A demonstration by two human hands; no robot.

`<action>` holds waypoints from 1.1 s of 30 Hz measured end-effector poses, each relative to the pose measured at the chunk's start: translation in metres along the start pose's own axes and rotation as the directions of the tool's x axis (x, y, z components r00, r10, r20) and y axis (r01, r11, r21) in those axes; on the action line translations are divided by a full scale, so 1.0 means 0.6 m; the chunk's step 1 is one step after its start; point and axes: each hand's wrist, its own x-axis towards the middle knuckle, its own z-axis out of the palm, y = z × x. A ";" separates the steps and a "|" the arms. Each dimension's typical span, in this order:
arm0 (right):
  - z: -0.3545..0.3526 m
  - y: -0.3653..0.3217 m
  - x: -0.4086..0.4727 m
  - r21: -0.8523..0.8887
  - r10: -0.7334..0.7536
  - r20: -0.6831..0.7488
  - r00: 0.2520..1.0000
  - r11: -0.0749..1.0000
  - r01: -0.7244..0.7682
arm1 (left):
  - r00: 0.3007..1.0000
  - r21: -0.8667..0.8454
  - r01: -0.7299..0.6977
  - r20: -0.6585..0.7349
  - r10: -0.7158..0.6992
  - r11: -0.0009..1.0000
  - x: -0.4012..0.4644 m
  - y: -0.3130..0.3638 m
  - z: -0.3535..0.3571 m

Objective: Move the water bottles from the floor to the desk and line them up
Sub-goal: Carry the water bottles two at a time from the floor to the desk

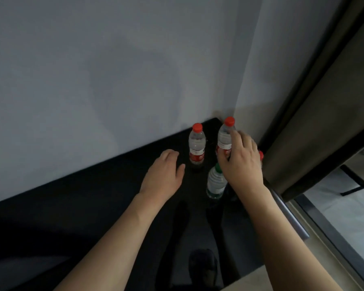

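Right hand (240,158) grips a red-capped bottle (225,137) near the black desk's (82,196) far right corner, left hand (164,175) hovers with relaxed fingers over bare desktop; another red-capped bottle (196,147) stands by the wall edge; green-capped bottle (215,181) stands nearer.

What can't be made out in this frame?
- Head view: a fourth bottle, only a red cap edge showing; the right hand hides the rest.
- Green-capped bottle: cap partly behind that hand.
- Bottle label text: too small and blurred.
- The floor: out of view.
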 end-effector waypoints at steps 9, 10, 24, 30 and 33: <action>0.039 -0.217 -0.061 0.092 -0.265 0.113 0.958 0.962 0.256 | 0.963 0.043 0.155 -0.232 -0.141 0.987 -0.144 -0.156 -0.130; 0.045 -0.247 -0.075 0.091 -0.294 0.128 0.947 0.954 0.284 | 0.955 0.044 0.177 -0.248 -0.161 0.983 -0.164 -0.176 -0.146; 0.157 -0.594 -0.302 0.252 -0.572 0.319 0.756 0.820 0.514 | 0.770 0.019 0.531 -0.429 -0.473 0.847 -0.488 -0.428 -0.303; 0.197 -0.677 -0.359 0.339 -0.715 0.376 0.590 0.698 0.631 | 0.615 -0.052 0.690 -0.484 -0.622 0.722 -0.600 -0.474 -0.332; 0.206 -0.724 -0.390 0.399 -0.765 0.374 0.525 0.644 0.653 | 0.559 -0.060 0.737 -0.504 -0.658 0.673 -0.656 -0.490 -0.348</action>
